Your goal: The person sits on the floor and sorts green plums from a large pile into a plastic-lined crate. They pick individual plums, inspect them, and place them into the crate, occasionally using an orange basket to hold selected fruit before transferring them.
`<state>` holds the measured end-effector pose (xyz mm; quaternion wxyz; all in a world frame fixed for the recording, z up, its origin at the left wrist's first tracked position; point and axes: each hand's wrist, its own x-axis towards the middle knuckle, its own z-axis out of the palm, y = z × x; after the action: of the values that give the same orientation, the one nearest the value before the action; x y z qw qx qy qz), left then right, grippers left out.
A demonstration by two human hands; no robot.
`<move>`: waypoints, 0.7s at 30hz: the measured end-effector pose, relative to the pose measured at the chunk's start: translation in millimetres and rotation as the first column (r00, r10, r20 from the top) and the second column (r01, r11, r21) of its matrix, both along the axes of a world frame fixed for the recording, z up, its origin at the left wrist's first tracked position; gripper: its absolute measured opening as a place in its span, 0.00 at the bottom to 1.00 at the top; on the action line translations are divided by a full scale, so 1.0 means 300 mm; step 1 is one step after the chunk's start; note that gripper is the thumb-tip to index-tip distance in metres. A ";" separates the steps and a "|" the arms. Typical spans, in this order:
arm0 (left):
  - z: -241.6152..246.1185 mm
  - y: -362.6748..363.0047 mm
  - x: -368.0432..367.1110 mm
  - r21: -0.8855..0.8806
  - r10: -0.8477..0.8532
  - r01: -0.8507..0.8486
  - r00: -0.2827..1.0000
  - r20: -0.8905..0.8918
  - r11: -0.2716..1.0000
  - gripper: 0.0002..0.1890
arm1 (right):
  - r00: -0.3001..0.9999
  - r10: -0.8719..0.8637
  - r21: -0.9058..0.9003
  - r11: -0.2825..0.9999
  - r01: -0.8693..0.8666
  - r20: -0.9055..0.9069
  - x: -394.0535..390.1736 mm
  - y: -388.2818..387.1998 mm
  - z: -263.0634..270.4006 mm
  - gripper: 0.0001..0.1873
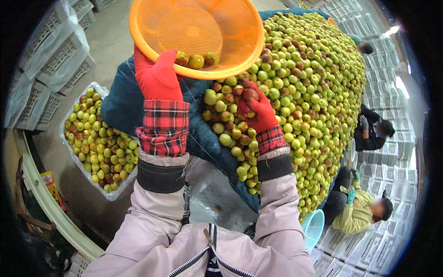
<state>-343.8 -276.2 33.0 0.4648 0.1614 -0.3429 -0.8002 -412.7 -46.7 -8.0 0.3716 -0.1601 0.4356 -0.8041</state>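
Observation:
My left hand (157, 78), in a red glove, grips the near left rim of an orange plastic mesh basket (193, 20). Three brownish-yellow fruits (196, 61) lie inside it along the near wall. My right hand (258, 107), also red-gloved, has its fingers around a dark reddish-brown fruit (250, 95) at the near edge of a large heap of green and brown jujube-like fruits (304, 79). The fingers partly hide what else they may hold. Dark blue padded cloth (207, 135) runs under the heap's near edge.
A plastic-lined crate of similar fruits (100, 138) stands on the floor at left. Lined plastic crates (55, 59) are stacked behind it. A light-blue basket (313, 226) is at lower right. Several people sit beyond the heap, one in a yellow-green jacket (356, 207), before stacked cartons (380, 173).

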 end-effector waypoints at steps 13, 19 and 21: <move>-0.025 0.108 0.029 -0.010 -0.186 0.187 0.980 0.070 0.982 0.31 | 0.967 -0.012 -0.257 0.963 0.080 0.253 0.024 0.014 0.217 0.28; -0.059 0.110 0.021 -0.005 -0.262 0.263 0.963 0.063 0.965 0.31 | 0.965 -0.145 -0.196 0.962 0.190 0.220 -0.012 -0.044 0.274 0.27; -0.062 0.103 0.017 0.017 -0.279 0.279 0.956 0.090 0.960 0.31 | 0.953 -0.223 -0.105 0.963 0.247 0.204 -0.015 -0.053 0.270 0.25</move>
<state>-338.5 -245.4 14.5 0.3308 0.1489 -0.3812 -0.8503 -417.4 -62.5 73.0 0.3019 -0.0534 0.3609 -0.8808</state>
